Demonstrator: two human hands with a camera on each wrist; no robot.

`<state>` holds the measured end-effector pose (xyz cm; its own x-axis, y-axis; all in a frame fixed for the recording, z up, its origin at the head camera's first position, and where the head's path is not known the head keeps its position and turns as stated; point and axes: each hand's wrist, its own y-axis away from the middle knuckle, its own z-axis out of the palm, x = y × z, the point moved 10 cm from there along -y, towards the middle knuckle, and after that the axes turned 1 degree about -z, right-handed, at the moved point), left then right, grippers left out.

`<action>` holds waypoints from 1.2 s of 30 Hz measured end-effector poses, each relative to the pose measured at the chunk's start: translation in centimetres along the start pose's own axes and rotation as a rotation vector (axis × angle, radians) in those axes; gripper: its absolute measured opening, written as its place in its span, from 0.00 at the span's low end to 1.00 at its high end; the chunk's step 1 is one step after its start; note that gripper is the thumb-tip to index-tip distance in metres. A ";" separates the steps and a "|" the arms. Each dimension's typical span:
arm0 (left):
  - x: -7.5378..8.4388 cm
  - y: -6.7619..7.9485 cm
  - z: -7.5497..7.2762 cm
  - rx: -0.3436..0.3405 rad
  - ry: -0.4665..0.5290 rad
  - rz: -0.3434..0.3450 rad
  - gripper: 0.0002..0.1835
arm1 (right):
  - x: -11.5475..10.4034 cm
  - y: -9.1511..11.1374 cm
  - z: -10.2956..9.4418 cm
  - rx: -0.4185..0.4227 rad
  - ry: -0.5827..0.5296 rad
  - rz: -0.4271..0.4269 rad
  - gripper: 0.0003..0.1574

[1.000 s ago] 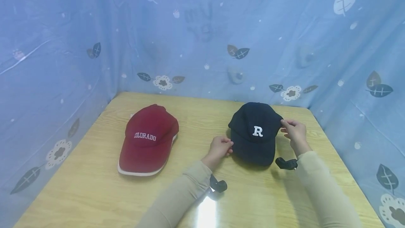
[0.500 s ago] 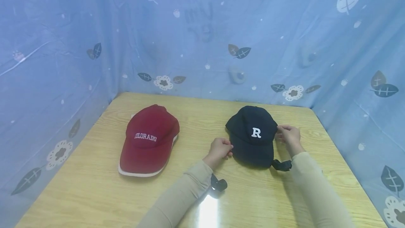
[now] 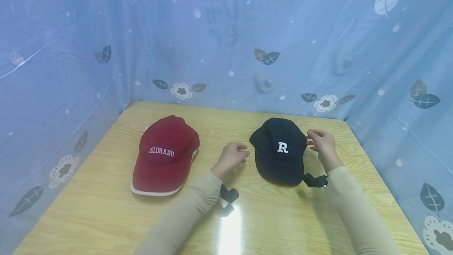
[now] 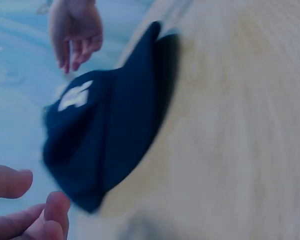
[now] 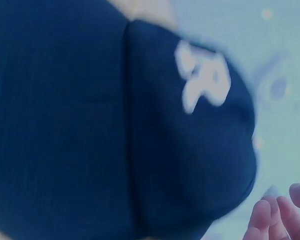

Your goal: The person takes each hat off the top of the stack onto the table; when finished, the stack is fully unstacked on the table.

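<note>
A black baseball cap [image 3: 279, 166] with a white letter R lies on the table, brim toward me. To its left is my left hand [image 3: 231, 156], apart from the cap, with thumb and fingers separated and nothing between them. At the cap's right side is my right hand [image 3: 323, 146], its fingertips beside the crown's edge. In the right wrist view the thumb and fingers [image 5: 272, 217] stand apart, off the crown. A dark red baseball cap [image 3: 164, 137] lettered COLORADO, its brim edged in white, lies further left.
The wooden table [image 3: 106, 211] meets a blue patterned curtain [image 3: 219, 42] at its back and sides. Black wrist cameras [image 3: 315, 180] hang under both forearms, close to the tabletop.
The black cap has shifted left and slightly toward me, then settled. My left hand has drawn away leftward from its brim. My right hand has moved left with the cap and let go.
</note>
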<state>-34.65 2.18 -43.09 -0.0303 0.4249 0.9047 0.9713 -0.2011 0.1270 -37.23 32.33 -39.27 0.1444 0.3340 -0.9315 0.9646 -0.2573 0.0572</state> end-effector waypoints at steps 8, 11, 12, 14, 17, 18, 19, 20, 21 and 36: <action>0.6 2.3 -8.6 0.104 -0.019 0.046 0.20 | -5.1 1.4 5.4 -0.075 -0.002 -0.099 0.27; 0.4 4.1 -12.4 0.172 -0.022 0.059 0.20 | -6.7 1.8 8.5 -0.142 0.004 -0.147 0.27; 0.3 4.7 -13.7 0.196 -0.028 0.062 0.20 | -7.2 1.9 9.5 -0.164 0.006 -0.158 0.27; 0.1 6.0 -16.1 0.243 -0.047 0.076 0.19 | -7.9 2.1 11.6 -0.195 0.005 -0.178 0.25; -0.6 7.9 -19.3 0.286 -0.070 0.092 0.19 | -8.6 2.5 14.4 -0.219 -0.017 -0.192 0.23; -1.0 8.5 -20.3 0.297 -0.083 0.097 0.19 | -8.8 2.7 15.3 -0.228 -0.024 -0.200 0.23; -1.4 9.2 -21.3 0.301 -0.090 0.096 0.20 | -9.0 2.9 16.2 -0.236 -0.039 -0.202 0.22; -1.8 9.9 -22.2 0.307 -0.101 0.089 0.20 | -9.1 3.1 17.2 -0.248 -0.049 -0.201 0.23; -2.3 10.6 -23.1 0.312 -0.109 0.084 0.20 | -9.2 3.3 18.1 -0.259 -0.061 -0.198 0.22; -12.2 16.2 -29.2 0.275 -0.139 -0.058 0.28 | -7.8 6.4 30.6 -0.431 -0.118 -0.086 0.19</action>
<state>-25.41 -31.99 -40.17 -0.0731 0.5491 0.8326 0.9969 0.0647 0.0448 -38.93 0.34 -42.68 0.0576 0.2256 -0.9725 0.9793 0.1764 0.0989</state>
